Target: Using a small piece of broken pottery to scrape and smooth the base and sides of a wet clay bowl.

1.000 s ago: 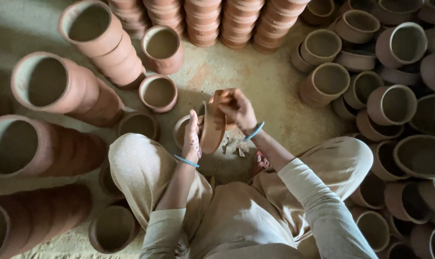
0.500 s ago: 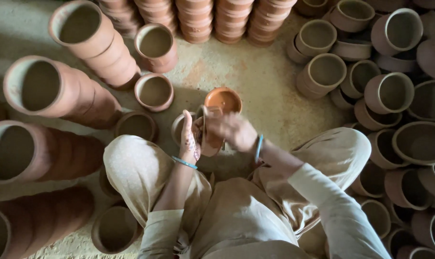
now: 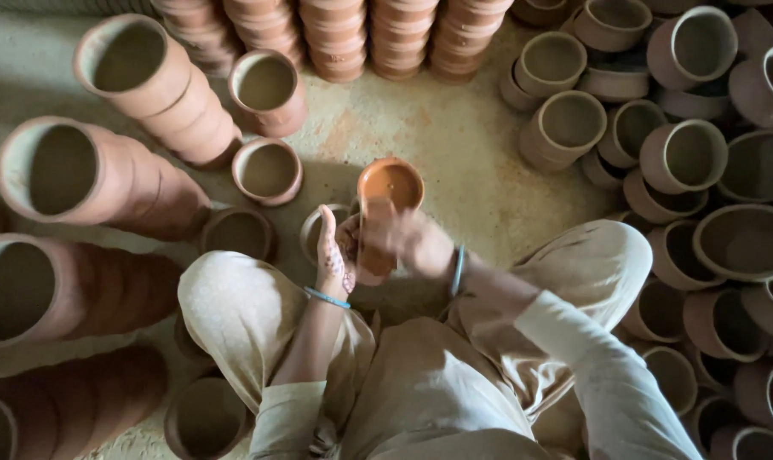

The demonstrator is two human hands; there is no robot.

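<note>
Down between the knees, over gritty, sand-coloured ground (image 3: 454,145): sitting cross-legged in loose beige cloth, holding a small round clay cup (image 3: 378,247) upright between both hands. Left hand (image 3: 331,251) standing edge-on against the cup's left side, fingers straight and pressed flat to the wall, a thin blue bangle (image 3: 327,297) circling the wrist. Right hand (image 3: 412,243) wrapping over the cup from the right, fingers curling around it, blurred with motion, so exactly how tightly it is closing cannot be told; a second blue bangle (image 3: 458,271) showing on that wrist. Just beyond the fingers, resting on the ground, a shallow orange dish (image 3: 390,183) with a smooth rim and a brighter, wetter-looking terracotta tone than anything else around.

Ringing the sitter on every side, matte unglazed pots. To the left, long nested stacks (image 3: 122,179) lying on their sides, ribbed where one rim is overlapping the next, reddish brown with pale dusty mouths. Ahead, upright columns of stacked cups (image 3: 335,38) showing stepped, ridged profiles. To the right, a crowded heap of open bowls (image 3: 684,153), greyer and chalkier inside, rims thick and rounded, some tilting against each other. Nearer the left knee, single squat cups (image 3: 267,170) standing mouth-up.
</note>
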